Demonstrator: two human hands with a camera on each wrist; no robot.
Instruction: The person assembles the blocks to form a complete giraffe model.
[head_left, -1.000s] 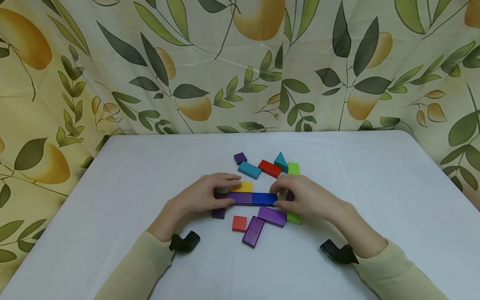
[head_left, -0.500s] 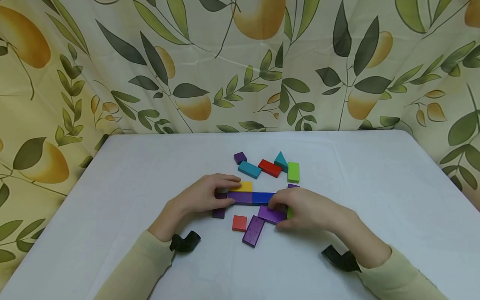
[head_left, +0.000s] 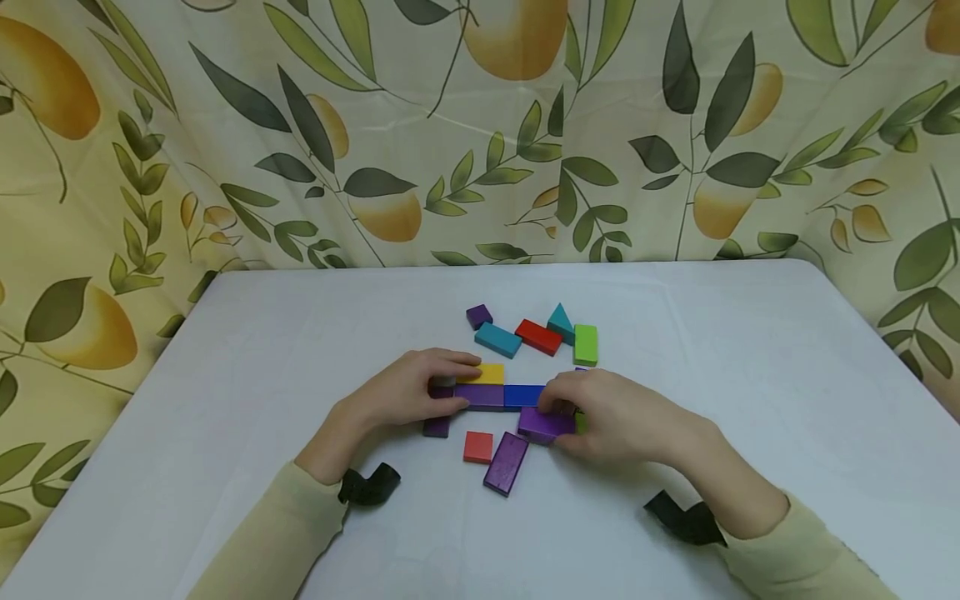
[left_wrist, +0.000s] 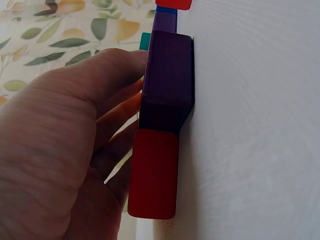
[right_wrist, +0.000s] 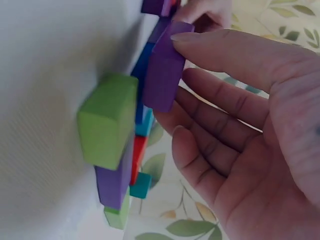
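Observation:
My right hand (head_left: pixel 630 417) pinches a purple rectangular block (right_wrist: pixel 162 75) between thumb and fingers; in the right wrist view it is raised above the table. Just behind it lies a blue block (head_left: pixel 522 396). My left hand (head_left: pixel 408 390) spans a yellow block (head_left: pixel 491 373) and another purple block (head_left: pixel 480 395), thumb at the near side and fingers at the far side. Under that hand, a dark purple block (head_left: pixel 437 427) is partly covered. In the left wrist view a red block (left_wrist: pixel 154 175) stands near the dark purple block (left_wrist: pixel 169 67).
In front lie a red square block (head_left: pixel 478 447) and a purple block (head_left: pixel 506 464). Behind are a small dark purple block (head_left: pixel 479 316), a teal block (head_left: pixel 498 340), a red block (head_left: pixel 538 337), a teal triangle (head_left: pixel 561 325) and a green block (head_left: pixel 586 345). Another green block (right_wrist: pixel 107 122) sits by my right hand.
My right hand has moved from the blue block's right end toward the front, taken hold of the purple block there and lifted it slightly. The left hand stays in place.

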